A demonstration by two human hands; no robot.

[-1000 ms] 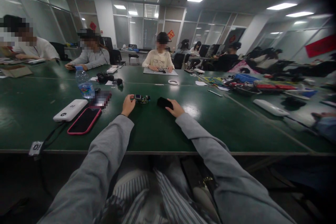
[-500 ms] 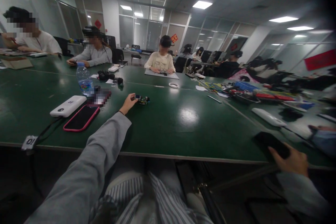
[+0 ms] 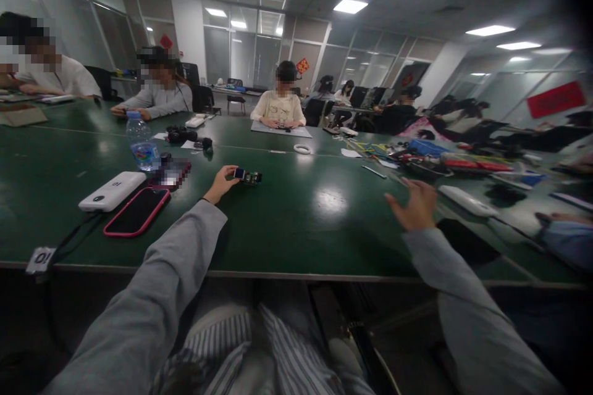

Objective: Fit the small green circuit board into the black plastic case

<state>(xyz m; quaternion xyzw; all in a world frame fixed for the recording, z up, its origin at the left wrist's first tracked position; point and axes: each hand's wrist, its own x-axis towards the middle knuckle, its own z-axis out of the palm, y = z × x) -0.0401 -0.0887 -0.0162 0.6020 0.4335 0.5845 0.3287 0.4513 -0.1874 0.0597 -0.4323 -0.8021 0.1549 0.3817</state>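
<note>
My left hand (image 3: 223,182) pinches the left end of a small circuit board with a little screen (image 3: 252,178), just above or on the green table (image 3: 287,228); I cannot tell whether the board touches the surface. Over the right part of the table, my right hand (image 3: 416,205) is held with its fingers apart and nothing in it. A flat black item (image 3: 466,241) lies beside my right forearm, partly covered by the sleeve. Its kind does not show clearly.
On the left are a pink-edged phone (image 3: 138,213), a white power bank (image 3: 111,191) with a cable, and a water bottle (image 3: 142,145). A white ring (image 3: 302,149) and a pen (image 3: 374,171) lie farther back. Wires and tools (image 3: 430,157) crowd the right. Several people sit around.
My right hand has let go of the flat black item and moved left and forward over the table. My left hand still holds the board, its screen now turned more toward me.
</note>
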